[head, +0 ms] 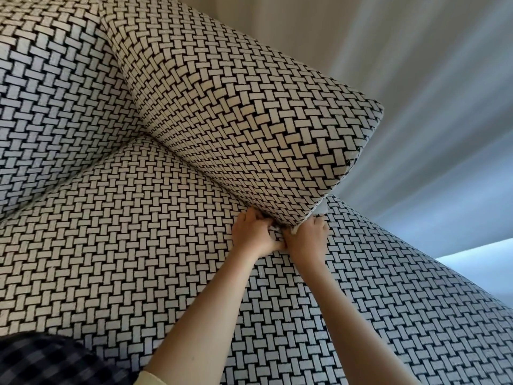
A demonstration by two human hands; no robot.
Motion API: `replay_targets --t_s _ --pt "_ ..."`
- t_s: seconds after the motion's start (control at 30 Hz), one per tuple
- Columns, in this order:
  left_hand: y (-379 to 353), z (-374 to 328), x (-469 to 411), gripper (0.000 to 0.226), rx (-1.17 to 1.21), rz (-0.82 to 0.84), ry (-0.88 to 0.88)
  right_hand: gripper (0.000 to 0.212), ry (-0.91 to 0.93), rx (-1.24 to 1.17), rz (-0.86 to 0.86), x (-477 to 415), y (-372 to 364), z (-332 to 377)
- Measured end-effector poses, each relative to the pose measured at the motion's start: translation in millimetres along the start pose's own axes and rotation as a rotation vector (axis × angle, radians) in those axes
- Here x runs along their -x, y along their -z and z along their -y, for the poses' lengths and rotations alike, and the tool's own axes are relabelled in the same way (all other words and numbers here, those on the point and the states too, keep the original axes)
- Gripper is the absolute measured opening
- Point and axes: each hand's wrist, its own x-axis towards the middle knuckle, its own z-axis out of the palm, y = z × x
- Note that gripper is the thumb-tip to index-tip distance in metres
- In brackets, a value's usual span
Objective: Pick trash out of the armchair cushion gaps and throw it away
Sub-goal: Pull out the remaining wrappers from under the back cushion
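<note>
The armchair is covered in black-and-white basket-weave fabric. Its seat cushion [116, 245] fills the lower left, and the armrest [249, 112] runs across the middle. My left hand [254, 236] and my right hand [308, 237] meet at the gap under the armrest's front corner. The fingers of both hands are pushed into that gap and hidden. A small pale scrap [277, 228] shows between the two hands; I cannot tell whether it is trash or fabric, nor which hand touches it.
The chair's backrest [55, 93] rises at the upper left. Pale curtains [430, 93] hang behind the armrest on the right. A dark checked cloth [50, 359] lies at the bottom left corner.
</note>
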Motion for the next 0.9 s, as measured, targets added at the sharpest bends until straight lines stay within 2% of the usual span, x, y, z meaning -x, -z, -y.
replay_targets --t_s 0.1,0.17,0.23,0.33,0.5,0.6,0.67,0.73,0.83,0.9 --pt "-9 2 10 0.056 0.051 -0.146 -0.024 0.033 0.042 0.085 0.028 5 -4 -4" --pt "-13 1 14 0.049 0.045 -0.171 -0.029 0.032 0.055 0.033 -0.012 8 -7 -5" --pt "-15 0 17 0.040 0.045 -0.186 -0.032 0.032 0.034 -0.121 -0.074 18 -9 -5" --pt "-20 4 21 0.027 0.142 -0.292 -0.056 0.028 -0.002 -0.433 -0.182 42 -11 -7" --pt "-32 14 35 0.016 0.290 -0.465 -0.249 0.011 -0.126 -0.889 -0.035 54 -3 -13" --pt "-26 11 45 0.018 0.448 -0.390 -0.182 0.017 -0.254 -1.123 0.055 59 13 -12" --pt "-19 3 45 0.020 0.672 -0.337 -0.040 0.011 -0.374 -1.301 0.112 59 23 -8" --pt "-9 -7 43 0.022 0.978 -0.211 0.139 0.004 -0.447 -1.439 0.186 60 34 0" --pt "0 -21 45 0.030 1.377 0.038 0.299 0.008 -0.418 -1.473 0.264 65 41 16" --pt "5 -25 48 0.039 1.570 0.110 0.371 0.014 -0.378 -1.422 0.216 68 44 27"
